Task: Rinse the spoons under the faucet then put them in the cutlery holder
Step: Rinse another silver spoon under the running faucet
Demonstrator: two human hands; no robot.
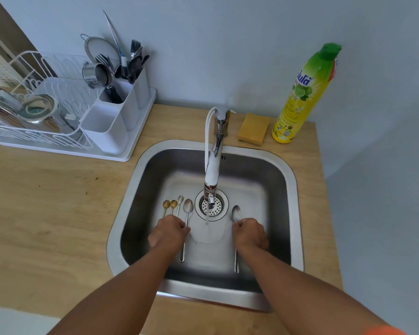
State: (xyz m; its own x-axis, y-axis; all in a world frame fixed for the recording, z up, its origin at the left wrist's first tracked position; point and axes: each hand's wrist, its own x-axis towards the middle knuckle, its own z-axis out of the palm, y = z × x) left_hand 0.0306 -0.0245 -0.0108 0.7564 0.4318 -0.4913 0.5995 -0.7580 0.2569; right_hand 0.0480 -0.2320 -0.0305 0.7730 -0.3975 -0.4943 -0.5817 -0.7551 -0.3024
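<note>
Five spoons lie in the steel sink (128, 189), which is set into a pale wooden counter (46, 201) against a grey-blue wall. Behind the basin stand a yellow sponge (253, 128) and a green-capped bottle of dish soap (302, 97). The faucet (213, 165) reaches out over the drain (218, 206), and a thin stream of water falls just in front of it. On the counter to the left, a white dish rack (22, 117) holds metal bowls, and at its end is the cutlery holder (111, 122), its far compartments filled with dark forks and spoons. Two gold teaspoons (169, 206), a slim silver spoon (180, 201) and a larger spoon (186, 221) lie side by side left of the drain. The left hand (168, 233) is curled over their handles, seemingly gripping the larger spoon, though motion blur leaves that unsure. The right hand (249, 234) grips the fifth spoon (235, 213) by its neck, bowl pointing away.
</note>
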